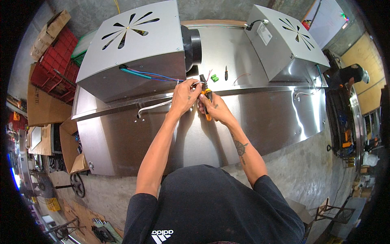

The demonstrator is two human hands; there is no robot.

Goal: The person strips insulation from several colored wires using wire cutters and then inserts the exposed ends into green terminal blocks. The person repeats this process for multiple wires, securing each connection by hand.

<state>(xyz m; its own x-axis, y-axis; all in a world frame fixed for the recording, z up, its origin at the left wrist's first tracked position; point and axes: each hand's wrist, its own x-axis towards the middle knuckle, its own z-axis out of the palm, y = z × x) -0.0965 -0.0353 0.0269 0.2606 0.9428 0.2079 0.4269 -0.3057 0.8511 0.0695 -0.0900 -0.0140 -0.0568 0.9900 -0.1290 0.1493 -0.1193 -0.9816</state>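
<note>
My left hand [185, 96] pinches the end of a thin cable, whose pale tip [198, 83] meets the tool in my other hand. Orange-and-black pliers [208, 97] are gripped in my right hand [216, 107], their dark jaws up against that tip; whether they bite into it is too small to tell. Blue and teal wires [150, 76] run from the large grey metal box [134, 65] to my left fingers. Just beyond the hands lie green terminal connectors [215, 77], a small screwdriver [226, 73] and a thin reddish wire [242, 77] on the steel surface.
Both hands are over a long stainless steel hood [227, 122] with a raised lip. A black round duct collar [195, 46] juts from the large box. Another grey box [284, 44] stands at the right. A white cable [154, 106] lies left. Red crates [57, 67] and cardboard boxes [42, 101] stack beyond.
</note>
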